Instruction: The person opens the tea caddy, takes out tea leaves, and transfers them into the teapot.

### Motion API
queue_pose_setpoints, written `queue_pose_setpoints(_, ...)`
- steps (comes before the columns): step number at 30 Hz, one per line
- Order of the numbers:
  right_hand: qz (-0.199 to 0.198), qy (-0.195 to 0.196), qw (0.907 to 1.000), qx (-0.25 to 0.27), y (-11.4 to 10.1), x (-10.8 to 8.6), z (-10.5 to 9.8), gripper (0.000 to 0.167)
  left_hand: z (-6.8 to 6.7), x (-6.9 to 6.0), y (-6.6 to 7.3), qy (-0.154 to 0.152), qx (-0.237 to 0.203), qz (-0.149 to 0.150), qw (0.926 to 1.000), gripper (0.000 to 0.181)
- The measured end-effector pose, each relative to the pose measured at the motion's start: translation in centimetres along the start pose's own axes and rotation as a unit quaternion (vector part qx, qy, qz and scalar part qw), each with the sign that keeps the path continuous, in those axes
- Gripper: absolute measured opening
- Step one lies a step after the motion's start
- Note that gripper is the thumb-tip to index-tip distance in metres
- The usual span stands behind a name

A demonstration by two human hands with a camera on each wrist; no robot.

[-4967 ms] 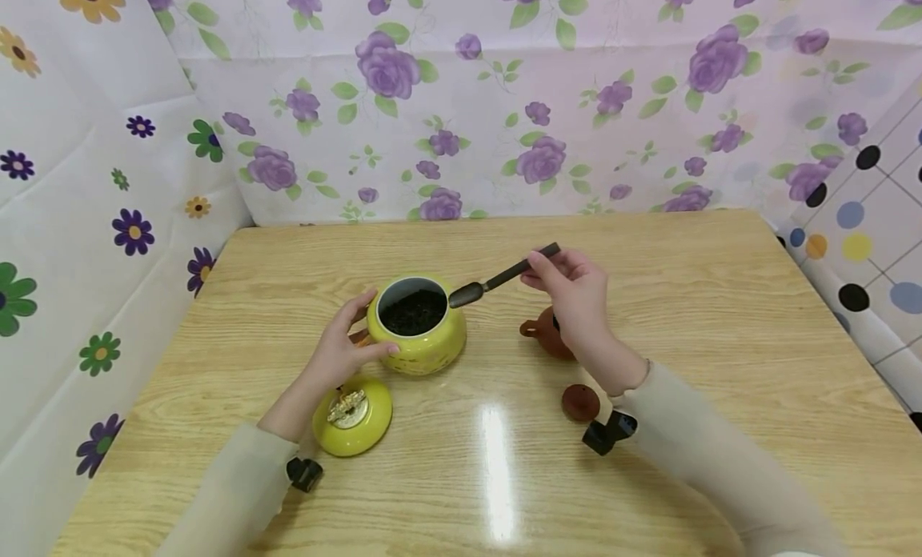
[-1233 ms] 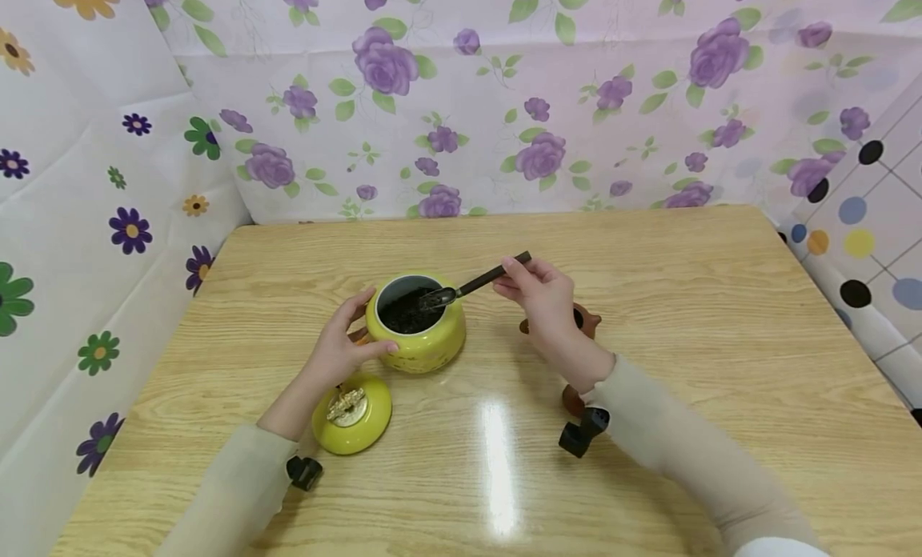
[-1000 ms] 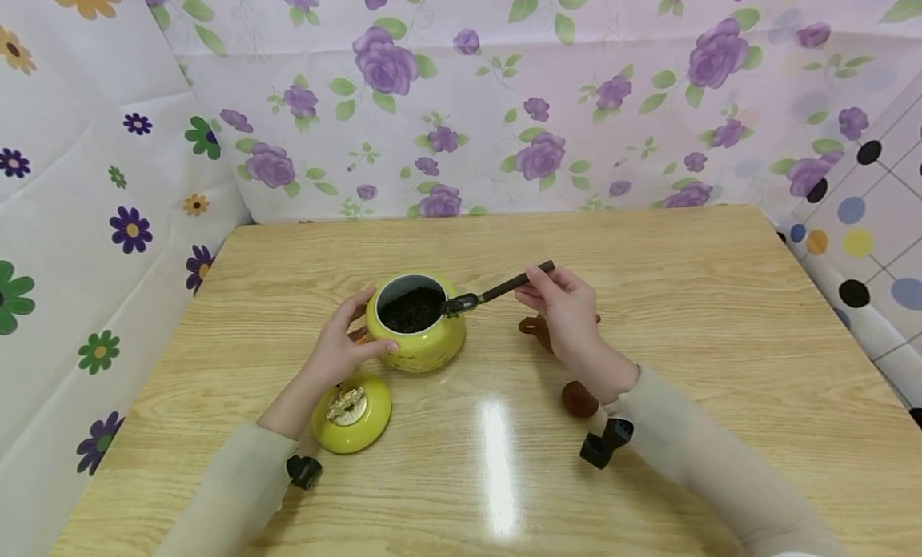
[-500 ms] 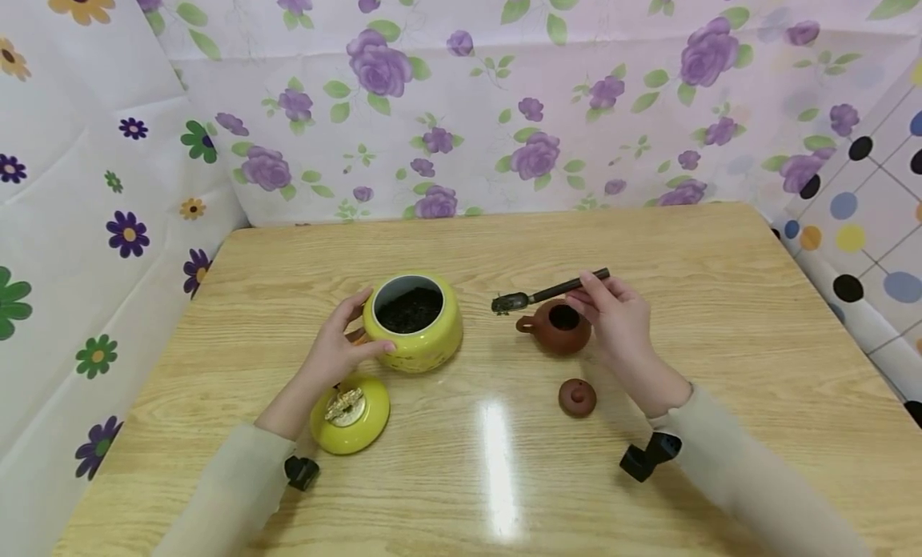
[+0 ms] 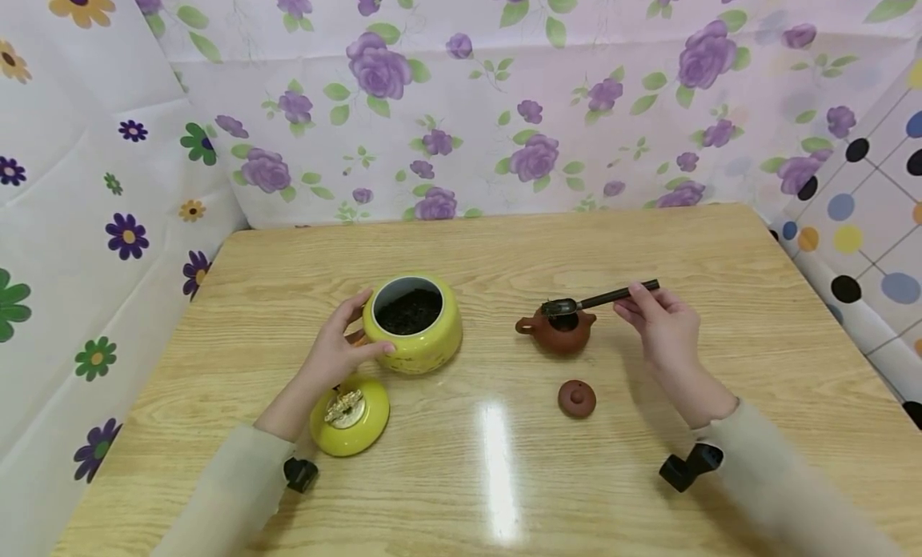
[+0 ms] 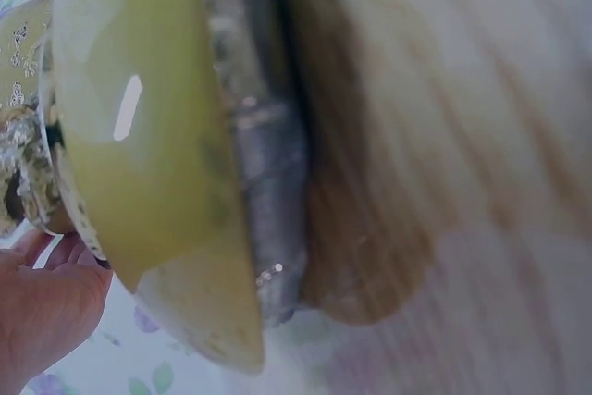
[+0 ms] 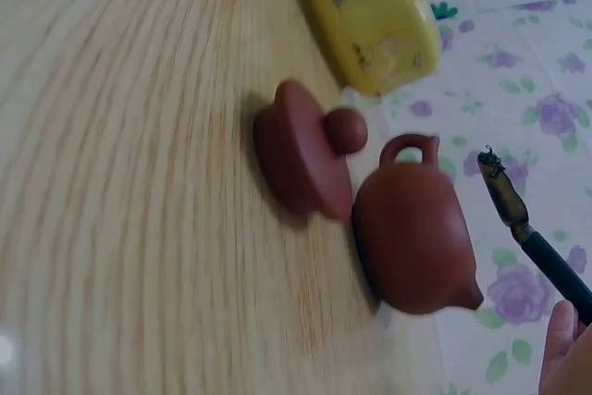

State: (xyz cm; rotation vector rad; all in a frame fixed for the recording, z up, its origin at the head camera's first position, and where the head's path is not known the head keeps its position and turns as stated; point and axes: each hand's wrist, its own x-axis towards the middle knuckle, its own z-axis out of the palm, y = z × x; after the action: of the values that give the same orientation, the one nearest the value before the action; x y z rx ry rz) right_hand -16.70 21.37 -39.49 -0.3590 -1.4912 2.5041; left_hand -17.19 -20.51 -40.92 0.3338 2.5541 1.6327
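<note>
A yellow tea jar (image 5: 425, 353) stands uncovered on the table, dark tea leaves (image 5: 409, 310) inside. My left hand (image 5: 337, 342) holds it at its left side, thumb in front and fingers behind. Beside it lies the yellow jar lid (image 5: 370, 429) with a gold knob, which fills much of the left wrist view. My right hand (image 5: 666, 333) pinches the dark handle of a tea scoop (image 5: 608, 298). The scoop's bowl, carrying some leaves (image 7: 490, 162), is above the mouth of a brown clay teapot (image 5: 558, 341). Near the teapot rests its small round lid (image 5: 577, 398).
A light wooden table (image 5: 461, 477) carries everything. Behind it hangs a purple-flowered cloth (image 5: 446, 101), with a daisy-patterned cloth (image 5: 94, 221) at the left and a dotted one (image 5: 879, 245) at the right.
My right hand has moved the tea scoop out of the jar with leaves on it and rightward to above the teapot. My left hand stays on the jar.
</note>
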Motion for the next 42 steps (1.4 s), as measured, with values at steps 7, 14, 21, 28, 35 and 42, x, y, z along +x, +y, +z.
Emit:
queue_pose_setpoints(7,-0.037,0.004,0.9982,-0.047,-0.7,0.7,-1.1,0.013,0.0,0.0,0.1,-0.001,-0.002,0.0,1.0,0.089)
queue_pose_setpoints(14,-0.129,-0.034,0.9757,-0.174,-1.0,1.0,-0.9,0.012,0.0,-0.1,0.2,0.0,0.002,-0.002,1.0,0.089)
queue_pose_setpoints(21,-0.24,-0.059,0.8989,-0.361,-1.6,1.0,0.2,0.021,0.0,0.0,0.2,0.001,0.001,0.0,1.0,0.089)
queue_pose_setpoints(28,-0.261,-0.074,0.8737,-0.404,-2.1,0.8,0.8,0.021,0.0,0.0,0.2,0.001,0.004,0.002,1.0,0.088)
queue_pose_setpoints(35,-0.183,-0.074,0.9196,-0.339,-2.2,1.2,0.6,0.021,0.0,0.0,0.1,0.002,0.002,0.001,1.0,0.088)
queue_pose_setpoints(42,-0.111,-0.069,0.9707,-0.202,-2.6,1.7,0.3,0.011,0.0,0.0,0.2,0.003,-0.001,0.001,1.0,0.088)
